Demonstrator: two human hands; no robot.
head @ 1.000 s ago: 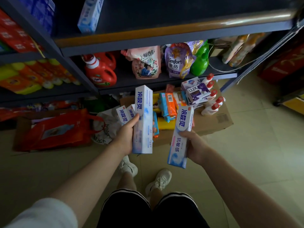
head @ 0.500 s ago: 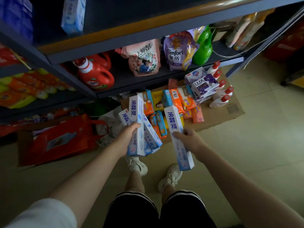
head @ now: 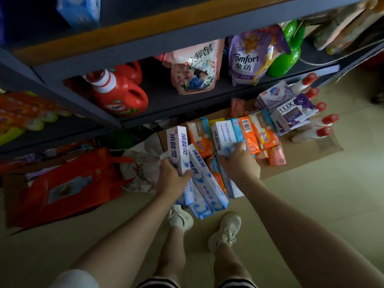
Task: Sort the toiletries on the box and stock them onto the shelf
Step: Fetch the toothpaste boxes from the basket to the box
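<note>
My left hand (head: pixel 173 179) grips a fanned bunch of white and blue toothpaste boxes (head: pixel 204 183), which point down toward my shoes. My right hand (head: pixel 239 163) is closed on one more toothpaste box (head: pixel 223 138) over the flat cardboard box (head: pixel 307 154) on the floor. On that cardboard lie orange and blue toothbrush packs (head: pixel 249 136), purple soap boxes (head: pixel 291 115) and white bottles with red caps (head: pixel 318 129). The dark shelf (head: pixel 187 100) stands just behind the cardboard.
The shelf holds red detergent jugs (head: pixel 118 96), a pink refill pouch (head: pixel 195 69), a purple Comfort pouch (head: pixel 251 57) and a green bottle (head: pixel 288 53). A red bag (head: pixel 68 188) and a white printed bag (head: pixel 143 163) sit on the floor at left. My feet (head: pixel 203 225) are close below.
Both hands have dropped from chest height toward the cardboard. The right hand's toothpaste box has swung over the toothbrush packs, and the left hand's bunch has fanned out and tilted downward.
</note>
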